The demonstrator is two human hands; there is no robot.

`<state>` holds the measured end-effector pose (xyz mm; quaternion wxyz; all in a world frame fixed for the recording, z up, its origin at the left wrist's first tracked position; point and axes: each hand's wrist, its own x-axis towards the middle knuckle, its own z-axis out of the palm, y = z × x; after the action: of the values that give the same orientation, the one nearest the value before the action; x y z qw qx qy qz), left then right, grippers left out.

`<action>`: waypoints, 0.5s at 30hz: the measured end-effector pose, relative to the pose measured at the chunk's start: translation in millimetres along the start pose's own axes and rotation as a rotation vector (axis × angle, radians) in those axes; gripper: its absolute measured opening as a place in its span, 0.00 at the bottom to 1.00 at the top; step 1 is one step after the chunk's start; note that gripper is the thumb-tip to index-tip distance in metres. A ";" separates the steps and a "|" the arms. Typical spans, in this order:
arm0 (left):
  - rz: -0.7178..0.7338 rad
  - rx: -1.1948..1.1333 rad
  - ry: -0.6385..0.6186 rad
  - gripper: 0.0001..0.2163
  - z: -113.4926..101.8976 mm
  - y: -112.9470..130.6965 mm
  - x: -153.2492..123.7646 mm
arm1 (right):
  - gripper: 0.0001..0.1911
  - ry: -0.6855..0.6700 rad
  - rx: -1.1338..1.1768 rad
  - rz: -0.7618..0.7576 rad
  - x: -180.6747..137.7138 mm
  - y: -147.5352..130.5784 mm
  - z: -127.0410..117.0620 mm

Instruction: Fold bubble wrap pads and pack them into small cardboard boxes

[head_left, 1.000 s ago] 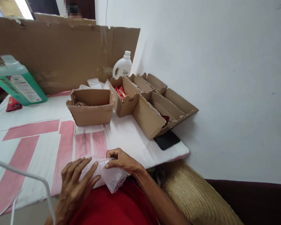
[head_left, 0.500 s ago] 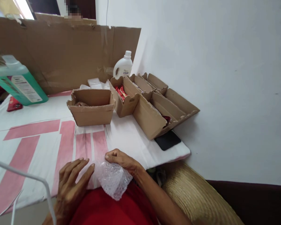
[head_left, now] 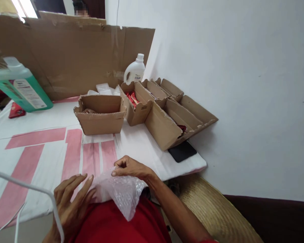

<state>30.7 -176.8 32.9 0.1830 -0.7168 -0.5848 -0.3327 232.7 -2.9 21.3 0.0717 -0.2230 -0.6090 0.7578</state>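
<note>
I'm seeing right hand (head_left: 130, 167) pinching bubble wrap (head_left: 121, 190) top edge, lifting it higher than before; left hand (head_left: 69, 199) fingers spread, sliding left-down, touching wrap's left side. Wrap hanging below open carton (head_left: 100, 114).

A single head-worn camera looks forward and steeply down from just above the person's lap, close enough that the red garment and both forearms fill the bottom edge. It faces across the white and pink table cover (head_left: 40, 148) toward the open cardboard box (head_left: 101, 114); behind that box stands a tall cardboard sheet (head_left: 71, 54), and to its right a bare white wall (head_left: 243, 84). The horizon tilts, the table's right corner dropping away right of the box.
</note>
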 end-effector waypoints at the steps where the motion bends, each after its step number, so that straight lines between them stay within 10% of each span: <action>1: 0.011 0.004 -0.016 0.33 2.3 2.1 1.6 | 0.30 0.025 -0.059 -0.035 0.4 -5.2 0.9; 7: 0.103 -0.112 -0.073 0.17 19.9 10.9 6.3 | 0.31 0.031 -0.285 -0.099 7.5 -28.0 2.1; 15: 0.220 -0.192 -0.175 0.10 32.9 18.5 -4.1 | 0.30 0.160 -0.597 -0.131 51.6 -27.6 -58.7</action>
<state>56.7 -162.9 9.1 0.0974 -0.8170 -0.4821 -0.3012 207.2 75.9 25.4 0.0993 -0.2534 -0.8101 0.5193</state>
